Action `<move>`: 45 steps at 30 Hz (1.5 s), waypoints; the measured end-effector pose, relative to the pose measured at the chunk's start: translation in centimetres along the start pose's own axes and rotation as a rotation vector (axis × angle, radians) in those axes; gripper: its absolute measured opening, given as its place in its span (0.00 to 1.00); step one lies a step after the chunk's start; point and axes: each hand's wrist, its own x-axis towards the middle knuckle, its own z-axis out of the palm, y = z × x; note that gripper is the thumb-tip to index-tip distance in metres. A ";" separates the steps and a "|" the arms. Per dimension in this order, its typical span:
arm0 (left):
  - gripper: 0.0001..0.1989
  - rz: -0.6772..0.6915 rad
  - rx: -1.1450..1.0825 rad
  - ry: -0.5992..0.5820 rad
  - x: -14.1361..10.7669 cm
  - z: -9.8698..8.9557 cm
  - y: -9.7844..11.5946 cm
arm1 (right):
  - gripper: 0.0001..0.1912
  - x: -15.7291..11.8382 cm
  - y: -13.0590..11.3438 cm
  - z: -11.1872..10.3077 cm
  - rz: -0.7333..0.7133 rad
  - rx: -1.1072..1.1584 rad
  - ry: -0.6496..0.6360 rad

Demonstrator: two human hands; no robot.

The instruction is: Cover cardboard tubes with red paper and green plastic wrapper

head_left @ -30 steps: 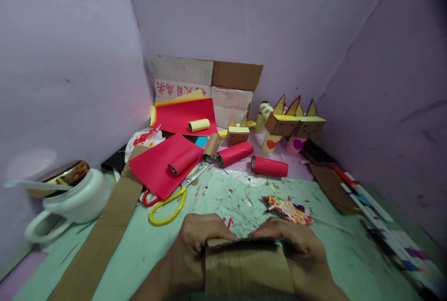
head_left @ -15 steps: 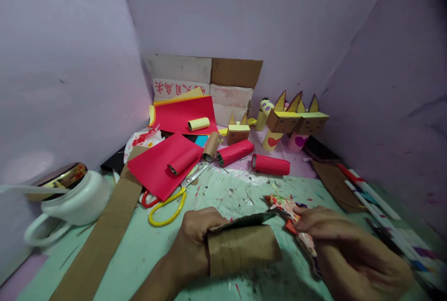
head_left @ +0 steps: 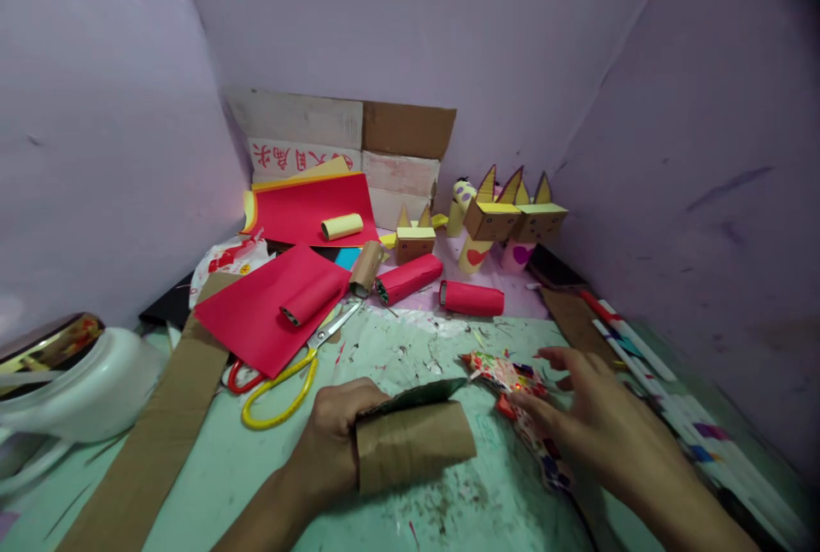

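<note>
My left hand (head_left: 339, 437) is closed around one end of a curled piece of brown cardboard (head_left: 416, 447), a rough tube with a loose upper flap. To its right lies what looks like a hot glue gun (head_left: 512, 374), covered in a colourful pattern, with an orange trigger and a cord trailing to the bottom edge. Over its right side is my right hand (head_left: 589, 415), fingers apart; whether the thumb touches it I cannot tell. Yellow-handled scissors (head_left: 288, 385) lie left of my left hand, partly under a red paper sheet (head_left: 256, 313).
Red paper-covered tubes (head_left: 472, 298) and a bare cardboard tube (head_left: 366, 268) lie farther back. Box-headed animal figures (head_left: 492, 219) stand behind them. A white pot (head_left: 108, 381) and a long cardboard strip (head_left: 154, 432) are at left, marker pens (head_left: 631, 347) at right.
My right hand has loosened from the glue gun and spread its fingers. The view has swung slightly right. My left hand keeps hold of the cardboard.
</note>
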 end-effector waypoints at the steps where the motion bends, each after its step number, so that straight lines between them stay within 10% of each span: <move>1: 0.13 -0.005 -0.002 0.001 0.0 0.1 -0.1 | 0.28 -0.4 -0.1 -0.1 0.005 0.047 0.041; 13: 0.13 0.119 -0.102 -0.047 -0.5 0.1 0.2 | 0.13 -2.9 -4.8 -0.2 -0.261 0.756 -0.343; 18: 0.13 0.107 -0.140 -0.069 -0.6 0.6 0.5 | 0.05 -2.9 -6.3 1.8 -0.431 0.800 -0.261; 29: 0.07 -0.586 -0.467 -0.313 0.0 -0.2 1.5 | 0.10 -3.2 -5.0 2.7 -0.291 0.746 -0.186; 37: 0.36 -0.678 -0.939 -0.299 -2.0 0.0 -0.9 | 0.06 -3.3 -5.2 2.9 -0.494 0.757 -0.016; 45: 0.23 -0.757 -0.582 -0.235 -0.9 0.9 1.8 | 0.05 -3.7 -5.4 3.5 -0.347 0.810 -0.077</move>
